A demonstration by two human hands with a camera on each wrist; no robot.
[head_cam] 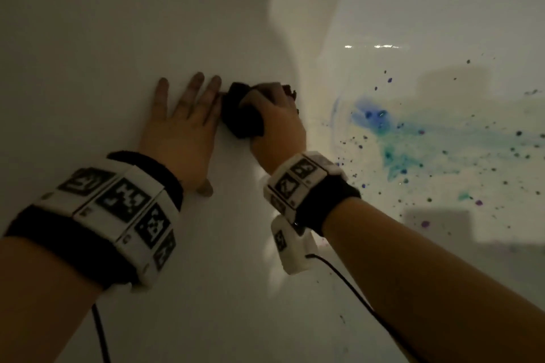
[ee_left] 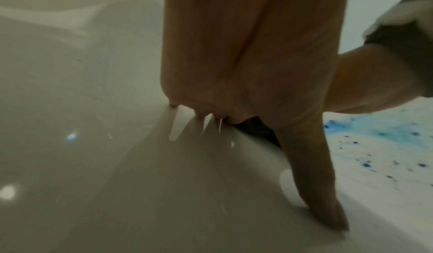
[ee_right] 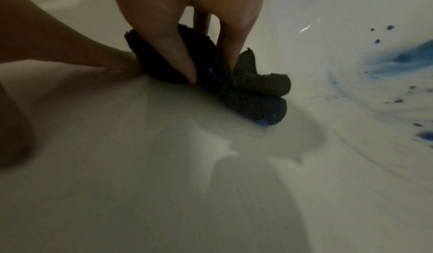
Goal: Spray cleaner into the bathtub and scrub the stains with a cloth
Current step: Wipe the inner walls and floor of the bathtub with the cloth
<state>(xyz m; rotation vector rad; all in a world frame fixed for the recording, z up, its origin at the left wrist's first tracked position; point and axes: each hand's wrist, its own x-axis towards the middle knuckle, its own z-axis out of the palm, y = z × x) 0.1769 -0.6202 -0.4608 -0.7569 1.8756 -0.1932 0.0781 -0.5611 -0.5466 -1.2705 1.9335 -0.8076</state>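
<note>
My right hand (head_cam: 274, 115) grips a bunched dark cloth (head_cam: 240, 119) and presses it on the white bathtub wall (head_cam: 118, 38). In the right wrist view the fingers (ee_right: 164, 40) curl over the cloth (ee_right: 257, 94), whose lower fold carries a blue smear. My left hand (head_cam: 184, 121) lies flat on the tub just left of the cloth, fingers straight and spread; the left wrist view shows its palm (ee_left: 246, 53) and thumb (ee_left: 311, 173) pressed on the surface. Blue, teal and purple stains (head_cam: 413, 138) spread over the tub to the right of the cloth.
Scattered dark specks (head_cam: 486, 180) dot the tub surface at right and lower right. The curved tub corner (head_cam: 295, 38) rises behind the hands. Black cables (head_cam: 354, 295) trail from both wrist bands. The left part of the tub lies in shadow.
</note>
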